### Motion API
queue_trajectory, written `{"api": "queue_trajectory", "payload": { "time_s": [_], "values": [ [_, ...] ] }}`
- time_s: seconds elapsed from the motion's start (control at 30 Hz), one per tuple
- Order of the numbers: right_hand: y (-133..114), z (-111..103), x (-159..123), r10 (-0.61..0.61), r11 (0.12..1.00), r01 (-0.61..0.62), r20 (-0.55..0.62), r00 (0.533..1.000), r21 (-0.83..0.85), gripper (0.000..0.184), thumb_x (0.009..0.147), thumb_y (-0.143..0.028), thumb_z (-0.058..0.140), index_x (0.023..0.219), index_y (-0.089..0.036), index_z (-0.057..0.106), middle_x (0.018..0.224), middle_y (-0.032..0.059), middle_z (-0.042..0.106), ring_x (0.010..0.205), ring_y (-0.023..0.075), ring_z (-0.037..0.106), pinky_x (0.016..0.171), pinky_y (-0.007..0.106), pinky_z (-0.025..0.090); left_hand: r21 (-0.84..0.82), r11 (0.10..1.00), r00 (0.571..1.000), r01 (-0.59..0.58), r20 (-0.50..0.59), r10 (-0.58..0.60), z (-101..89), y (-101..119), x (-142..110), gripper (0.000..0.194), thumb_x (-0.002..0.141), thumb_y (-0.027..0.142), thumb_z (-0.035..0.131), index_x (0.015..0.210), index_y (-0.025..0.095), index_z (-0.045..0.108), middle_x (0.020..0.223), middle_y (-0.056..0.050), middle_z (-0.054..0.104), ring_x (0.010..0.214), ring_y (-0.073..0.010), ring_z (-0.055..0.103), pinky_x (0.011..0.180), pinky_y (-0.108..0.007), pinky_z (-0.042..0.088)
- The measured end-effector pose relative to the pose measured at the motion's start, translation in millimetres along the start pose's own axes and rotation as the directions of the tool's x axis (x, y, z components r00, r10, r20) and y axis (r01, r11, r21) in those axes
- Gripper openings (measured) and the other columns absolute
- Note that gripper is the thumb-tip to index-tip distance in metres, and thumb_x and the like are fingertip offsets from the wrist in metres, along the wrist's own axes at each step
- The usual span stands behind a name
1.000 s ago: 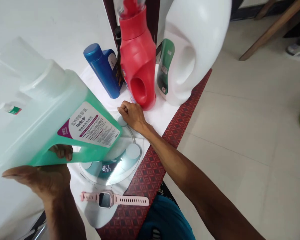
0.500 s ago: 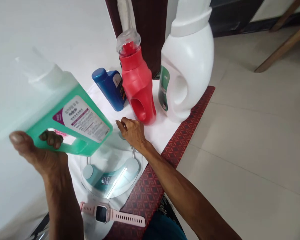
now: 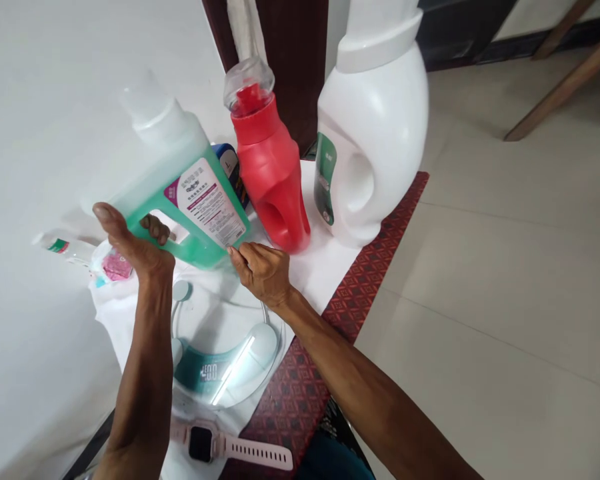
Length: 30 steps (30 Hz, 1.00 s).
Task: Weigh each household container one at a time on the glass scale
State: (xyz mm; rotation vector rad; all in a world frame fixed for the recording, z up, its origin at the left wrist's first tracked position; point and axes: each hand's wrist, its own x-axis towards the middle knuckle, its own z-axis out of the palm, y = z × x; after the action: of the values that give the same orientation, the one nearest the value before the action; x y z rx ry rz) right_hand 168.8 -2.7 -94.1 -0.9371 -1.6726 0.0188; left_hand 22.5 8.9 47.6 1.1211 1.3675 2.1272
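Observation:
A large translucent bottle of green liquid (image 3: 207,203) hangs tilted above the glass scale. My left hand (image 3: 135,243) grips it through the handle opening, thumb outside and fingertips showing in the gap. At the bottle's lower right corner is my right hand (image 3: 263,267), with fingers curled in and nothing visible in them; whether it touches the bottle I cannot tell. Below lies the round glass bathroom scale (image 3: 220,310), its teal display lit and seemingly reading 0.0. A red bottle with a clear cap (image 3: 270,160) stands just behind my right hand.
A big white jug (image 3: 380,133) stands at the table's right edge. Behind the green bottle, a blue bottle (image 3: 229,160) is partly hidden. A pink smartwatch (image 3: 203,443) lies near the front. At left are a small clear bottle (image 3: 70,249) and a pink-marked packet (image 3: 116,265).
The green bottle in my left hand has moved right and now covers much of the blue bottle. The scale's reading has changed. My right hand has shifted slightly down.

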Motion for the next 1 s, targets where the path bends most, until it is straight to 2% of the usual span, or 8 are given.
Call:
{"api": "queue_trajectory", "payload": {
  "time_s": [0.1,0.2,0.3,0.4,0.53,0.73,0.9,1.0],
  "values": [
    [-3,1,-1,-0.001,1.000,0.001,0.041,0.999,0.010,0.054,0.120,-0.042,0.046,0.075,-0.022,0.067,0.060,0.0000,0.064,0.057,0.0120,0.055,0.060,0.031,0.032,-0.108,0.993,0.998,-0.049,-0.054,0.043,13.2,-16,7,0.083,0.062,0.097,0.080,0.089,0.027,0.045,0.071,0.005,0.027,0.051,-0.0102,0.027,0.045,-0.025,0.018],
    [-7,-4,3,0.094,0.995,-0.097,0.213,0.972,0.005,0.053,0.119,-0.046,0.044,0.079,-0.022,0.070,0.064,0.0019,0.068,0.062,0.0135,0.059,0.062,0.031,0.032,-0.099,0.995,0.999,-0.005,-0.045,0.001,18.4,-29,20,0.084,0.071,0.102,0.067,0.112,0.030,0.055,0.072,0.005,0.024,0.051,-0.0107,0.026,0.045,-0.025,0.016],
    [-11,-11,9,0.194,0.979,-0.205,0.377,0.906,-0.010,0.053,0.119,-0.046,0.041,0.085,-0.022,0.073,0.072,0.0046,0.074,0.069,0.0158,0.063,0.065,0.031,0.034,-0.074,0.997,0.999,-0.001,-0.048,-0.002,18.8,-36,32,0.099,0.076,0.104,0.054,0.143,0.033,0.047,0.073,0.005,0.022,0.051,-0.0116,0.023,0.045,-0.026,0.012],
    [-12,-16,14,0.232,0.968,-0.251,0.444,0.866,-0.016,0.051,0.119,-0.044,0.042,0.086,-0.022,0.074,0.075,0.0063,0.075,0.072,0.0172,0.065,0.066,0.032,0.034,-0.043,0.998,0.999,-0.034,-0.026,0.033,20.3,-38,40,0.105,0.080,0.106,0.042,0.158,0.037,0.034,0.078,0.004,0.027,0.051,-0.0110,0.021,0.045,-0.028,0.011],
    [-9,-17,16,0.331,0.943,-0.307,0.454,0.827,-0.128,0.049,0.119,-0.042,0.041,0.092,-0.020,0.075,0.081,0.0098,0.077,0.075,0.0189,0.068,0.066,0.032,0.034,-0.032,0.999,1.000,0.030,-0.001,-0.030,25.5,-38,42,0.106,0.084,0.109,0.019,0.149,0.030,0.046,0.078,0.003,0.029,0.052,-0.0107,0.019,0.046,-0.030,0.013],
    [-9,-22,17,0.503,0.863,-0.315,0.607,0.615,-0.396,0.035,0.117,-0.037,0.048,0.127,-0.016,0.074,0.115,0.0183,0.080,0.089,0.0264,0.077,0.065,0.035,0.036,-0.036,0.996,0.997,0.075,-0.010,-0.076,30.4,-37,43,0.093,0.096,0.100,0.019,0.135,0.024,0.056,0.073,0.004,0.027,0.051,-0.0090,0.021,0.047,-0.025,0.014],
    [-10,-22,14,0.429,0.903,-0.269,0.687,0.586,-0.335,0.033,0.116,-0.034,0.049,0.124,-0.018,0.077,0.128,0.0156,0.078,0.100,0.0261,0.078,0.070,0.035,0.041,-0.056,0.992,0.993,0.113,-0.008,-0.114,30.3,-36,42,0.077,0.108,0.086,0.026,0.126,0.022,0.064,0.071,0.004,0.025,0.046,-0.0079,0.026,0.044,-0.021,0.017],
    [-10,-21,14,0.407,0.913,-0.277,0.699,0.589,-0.299,0.035,0.117,-0.033,0.047,0.116,-0.018,0.079,0.121,0.0144,0.081,0.097,0.0251,0.077,0.071,0.035,0.041,-0.074,0.994,0.997,0.078,0.022,-0.077,30.0,-38,41,0.076,0.101,0.093,0.037,0.116,0.024,0.066,0.070,0.004,0.028,0.046,-0.0083,0.029,0.042,-0.021,0.019]
  ]
}}
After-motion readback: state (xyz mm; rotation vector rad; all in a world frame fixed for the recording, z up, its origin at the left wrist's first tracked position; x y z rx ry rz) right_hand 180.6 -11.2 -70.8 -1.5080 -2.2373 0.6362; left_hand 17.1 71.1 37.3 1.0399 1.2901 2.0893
